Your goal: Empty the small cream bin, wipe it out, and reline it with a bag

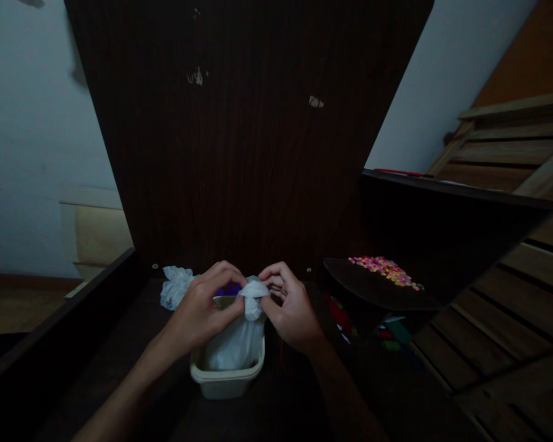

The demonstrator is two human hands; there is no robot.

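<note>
A whitish plastic bag (pixel 236 345) stands in a pale rectangular tub (pixel 227 387), its neck twisted into a knot-like loop above the rim. My left hand (pixel 207 301) pinches the left side of that loop between thumb and fingers. On the other side, my right hand (pixel 291 307) is closed on the loop too, thumb below and fingers curled over. Behind my left hand lies a crumpled whitish plastic bag (pixel 176 287). Something purple (pixel 230 288) shows behind the tub, mostly hidden.
A tall dark wooden panel (pixel 258 153) rises behind the dark surface. To the right, a dark shelf (pixel 373 291) carries a strip of pink and yellow pieces (pixel 387 271), with red and green items (pixel 396 334) below. A low dark side board (pixel 64 313) runs along the left; wooden slats (pixel 511 294) stand far right.
</note>
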